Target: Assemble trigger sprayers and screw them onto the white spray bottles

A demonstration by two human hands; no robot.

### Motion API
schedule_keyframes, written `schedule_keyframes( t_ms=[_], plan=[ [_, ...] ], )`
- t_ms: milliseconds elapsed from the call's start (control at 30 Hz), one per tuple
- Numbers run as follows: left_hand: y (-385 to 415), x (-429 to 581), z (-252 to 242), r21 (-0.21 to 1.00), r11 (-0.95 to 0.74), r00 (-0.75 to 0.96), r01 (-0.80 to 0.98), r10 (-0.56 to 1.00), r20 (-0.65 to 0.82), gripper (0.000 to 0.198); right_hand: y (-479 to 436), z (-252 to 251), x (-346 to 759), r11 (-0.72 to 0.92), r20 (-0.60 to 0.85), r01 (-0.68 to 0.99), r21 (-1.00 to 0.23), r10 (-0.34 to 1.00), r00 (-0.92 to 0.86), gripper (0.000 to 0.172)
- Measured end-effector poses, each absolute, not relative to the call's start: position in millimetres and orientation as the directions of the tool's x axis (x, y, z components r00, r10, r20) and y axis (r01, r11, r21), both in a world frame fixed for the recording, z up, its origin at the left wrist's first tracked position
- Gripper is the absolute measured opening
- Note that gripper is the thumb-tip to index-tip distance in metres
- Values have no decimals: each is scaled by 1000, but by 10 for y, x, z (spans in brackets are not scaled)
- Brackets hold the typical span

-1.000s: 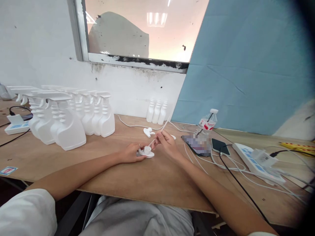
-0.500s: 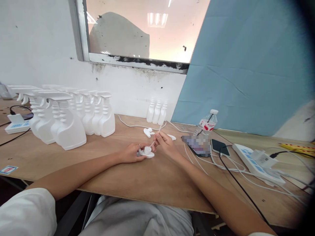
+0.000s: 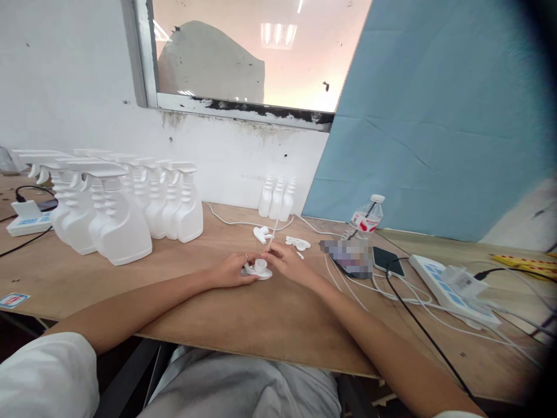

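Observation:
My left hand (image 3: pixel 232 271), with a ring on one finger, grips a white spray nozzle head (image 3: pixel 261 270) low over the table, its round collar facing up. Between the fingertips of my right hand (image 3: pixel 282 261) is a thin, pale tube (image 3: pixel 272 233), tilted up and away, its lower end close to the collar. Whether the tube sits in the collar cannot be made out. Beyond my hands lie a white sprayer part (image 3: pixel 261 234) and another flat white part (image 3: pixel 298 242), with a tiny white piece (image 3: pixel 300 255) beside it.
Several white spray bottles (image 3: pixel 126 226) stand at the left. Small white bottles (image 3: pixel 276 200) are near the wall. On the right are a clear drink bottle (image 3: pixel 368 217), a phone (image 3: pixel 389 261), a power strip (image 3: pixel 452 290) and tangled cables. The wooden table (image 3: pixel 261 325) has its front edge near my lap.
My right hand has moved left and slightly down with the tube, bringing it nearer the collar. The flat white part behind it shows more fully. My left hand stays put.

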State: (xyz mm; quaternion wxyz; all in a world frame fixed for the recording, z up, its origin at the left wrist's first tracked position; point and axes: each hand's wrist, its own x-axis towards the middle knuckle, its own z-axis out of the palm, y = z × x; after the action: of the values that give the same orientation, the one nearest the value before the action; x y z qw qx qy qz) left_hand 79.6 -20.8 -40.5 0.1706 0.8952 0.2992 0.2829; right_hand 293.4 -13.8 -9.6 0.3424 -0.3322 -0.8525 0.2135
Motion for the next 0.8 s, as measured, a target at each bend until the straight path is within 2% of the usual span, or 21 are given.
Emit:
schedule_keyframes(
  t_ms=[300,467,600,700,767,800],
  plan=[
    [-194,805,-429,501,-733,631,460,667,396,46,-133,-110,2837,635,405,467,-615,763,-504,24],
    [-204,805,-406,546,-723,636,422,666,390,42,-108,-164,2825,640,394,520,-566,764,-510,20],
    [-206,808,-399,566,-705,623,427,683,381,42,-102,-212,2830,643,410,487,-591,760,-504,21],
    [-172,804,-389,688,-621,604,375,727,326,54,-127,-182,2883,676,452,468,-570,733,-508,19],
    [-128,802,-356,805,-511,587,303,765,265,67,-144,-131,2962,726,541,515,-455,685,-488,21],
    [-100,805,-328,853,-453,586,258,776,234,72,-147,-102,3013,754,588,550,-358,640,-495,30]
  ],
)
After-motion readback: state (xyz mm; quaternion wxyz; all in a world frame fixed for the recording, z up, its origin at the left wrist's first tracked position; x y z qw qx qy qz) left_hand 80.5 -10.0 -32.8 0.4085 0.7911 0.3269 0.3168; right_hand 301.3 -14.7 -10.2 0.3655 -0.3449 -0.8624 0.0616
